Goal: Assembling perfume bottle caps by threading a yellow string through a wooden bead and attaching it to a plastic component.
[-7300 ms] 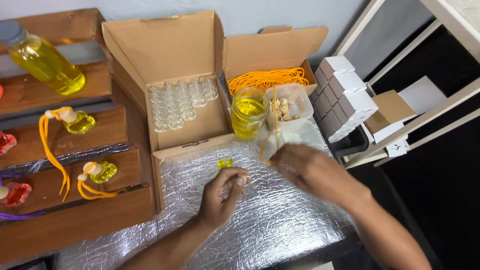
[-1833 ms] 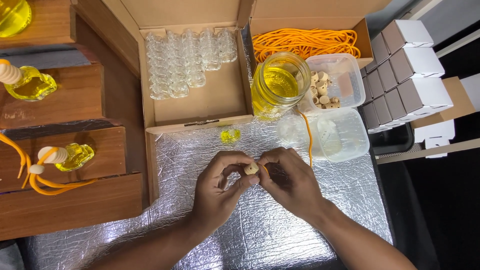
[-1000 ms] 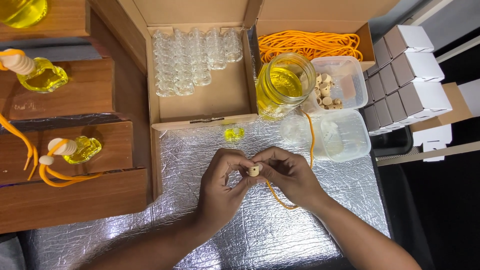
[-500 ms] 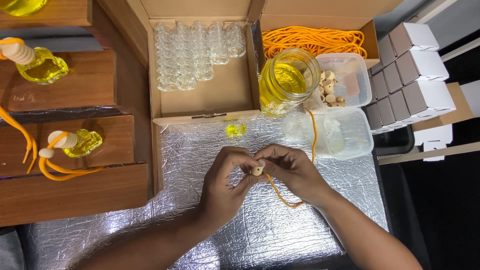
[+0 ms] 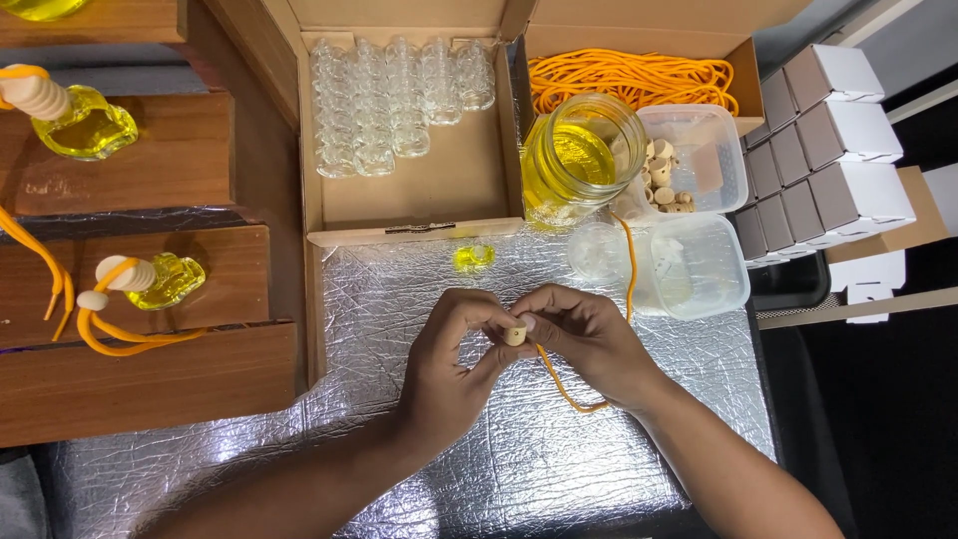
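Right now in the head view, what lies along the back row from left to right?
Small empty glass bottles → jar of yellow liquid → clear tub of wooden caps → stack of white boxes.

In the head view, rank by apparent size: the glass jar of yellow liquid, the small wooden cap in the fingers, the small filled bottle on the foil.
1. glass jar
2. small filled bottle
3. wooden cap, only slightly smaller and partly hidden by fingers, so unsure.
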